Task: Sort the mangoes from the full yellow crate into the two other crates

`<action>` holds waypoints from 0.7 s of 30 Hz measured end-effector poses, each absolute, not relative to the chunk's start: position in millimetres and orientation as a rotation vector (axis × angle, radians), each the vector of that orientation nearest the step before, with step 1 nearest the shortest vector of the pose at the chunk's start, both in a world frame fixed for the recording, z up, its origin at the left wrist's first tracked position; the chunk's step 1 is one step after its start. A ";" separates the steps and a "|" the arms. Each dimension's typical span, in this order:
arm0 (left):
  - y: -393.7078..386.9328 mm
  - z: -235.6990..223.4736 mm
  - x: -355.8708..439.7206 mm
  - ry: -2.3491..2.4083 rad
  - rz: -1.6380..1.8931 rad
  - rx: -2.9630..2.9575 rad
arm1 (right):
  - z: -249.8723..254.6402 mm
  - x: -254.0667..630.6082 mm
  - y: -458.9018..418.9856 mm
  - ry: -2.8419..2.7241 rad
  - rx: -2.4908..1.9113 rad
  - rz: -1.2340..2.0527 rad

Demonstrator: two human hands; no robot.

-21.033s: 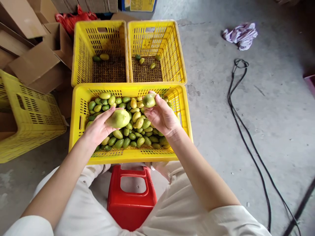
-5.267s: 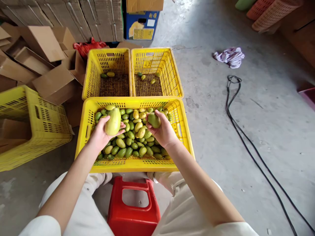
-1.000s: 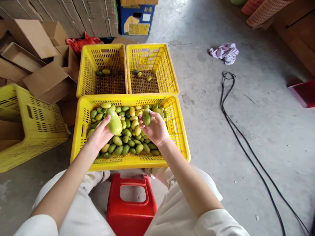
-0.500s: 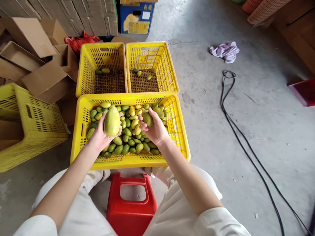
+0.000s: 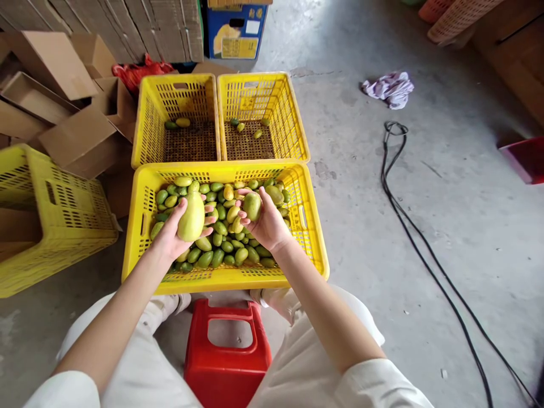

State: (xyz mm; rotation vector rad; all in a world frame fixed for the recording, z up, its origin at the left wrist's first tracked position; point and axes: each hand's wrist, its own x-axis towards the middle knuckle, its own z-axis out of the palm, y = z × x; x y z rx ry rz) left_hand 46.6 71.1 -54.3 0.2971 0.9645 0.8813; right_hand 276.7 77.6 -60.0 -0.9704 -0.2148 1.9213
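Observation:
My left hand [image 5: 173, 229] cradles a large, smooth, yellow-green fruit [image 5: 191, 217] that looks like a mango, its fingers curled round the far side. In my right hand [image 5: 271, 224], a smaller green mango-like fruit [image 5: 252, 207] rests between the thumb and fingers. Both hands are above a wide yellow plastic crate [image 5: 221, 280]. Many oval fruits [image 5: 219, 256] in greens and yellows cover its bottom. Part of that pile is hidden by my hands.
Two deeper yellow crates, one on the left [image 5: 140, 119] and one on the right [image 5: 291, 127], stand behind with a few fruits inside. A red stool [image 5: 227, 362] is between my legs. Cardboard boxes [image 5: 76, 139], another yellow crate [image 5: 76, 209], a black cable [image 5: 397, 209] and a cloth [image 5: 389, 89] lie around.
The fruit in my left hand has turned a little, and the left fingers are more spread. In my right hand the smaller fruit has rotated more upright. The crates have not moved.

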 end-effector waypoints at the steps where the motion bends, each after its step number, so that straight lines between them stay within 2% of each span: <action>1: 71.0 -55.8 44.9 0.952 0.892 0.315 | -60.2 277.7 77.7 -0.207 -0.966 1.920; 7: 69.4 -59.8 42.4 0.924 1.002 0.363 | -60.1 278.8 75.0 -0.179 -0.966 1.861; 21: 71.9 -42.5 59.3 1.021 0.935 0.209 | -59.2 278.3 76.6 -0.152 -0.951 1.895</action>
